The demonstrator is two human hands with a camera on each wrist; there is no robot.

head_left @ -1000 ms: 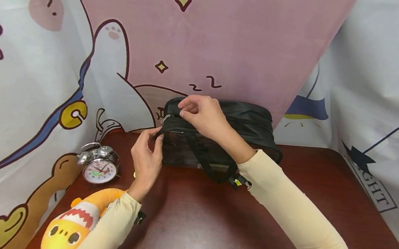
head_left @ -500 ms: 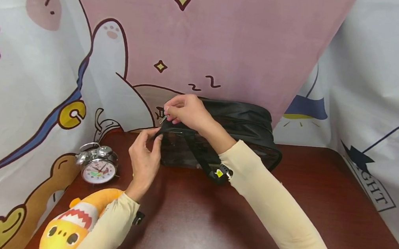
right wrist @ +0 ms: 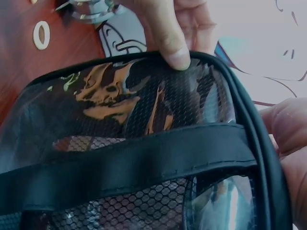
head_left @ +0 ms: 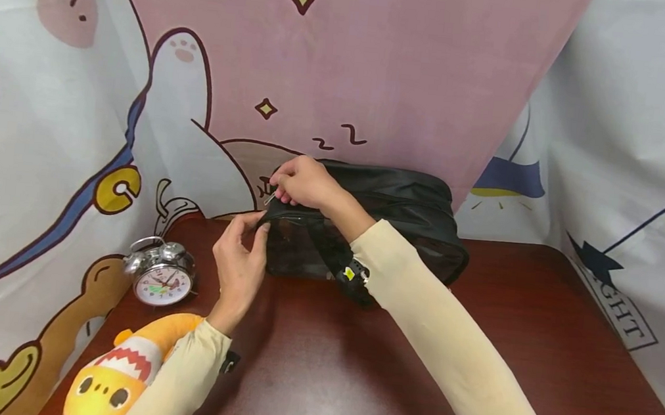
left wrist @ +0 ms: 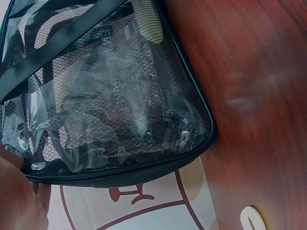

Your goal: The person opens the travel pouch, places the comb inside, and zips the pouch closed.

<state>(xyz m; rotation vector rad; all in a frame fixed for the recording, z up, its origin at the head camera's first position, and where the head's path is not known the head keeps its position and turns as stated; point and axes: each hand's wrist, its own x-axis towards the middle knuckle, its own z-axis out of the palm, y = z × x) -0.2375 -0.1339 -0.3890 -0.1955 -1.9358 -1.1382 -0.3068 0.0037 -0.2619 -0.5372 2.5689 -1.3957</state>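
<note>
A black bag (head_left: 404,204) with a clear plastic front stands at the back of the table against the backdrop. My left hand (head_left: 238,265) pinches the bag's upper left corner edge between thumb and fingers. Above it, my right hand (head_left: 307,182) pinches a silver zipper pull (head_left: 270,198) at the left end of the bag's top. The right wrist view shows the left thumb (right wrist: 178,57) pressing on the clear panel's edge. A dark strap (right wrist: 129,160) crosses that panel. Mesh (left wrist: 96,86) and some contents show through the plastic, too unclear to name.
A silver twin-bell alarm clock (head_left: 163,284) stands left of the bag. Nearer lies an orange plush toy (head_left: 105,389), partly behind the left sleeve. A small cream ring (right wrist: 41,35) lies on the reddish-brown table (head_left: 318,371). Printed cloth (head_left: 427,77) hangs behind.
My right hand has moved left along the bag's top and has taken hold of the zipper pull. The left hand keeps its pinch on the corner.
</note>
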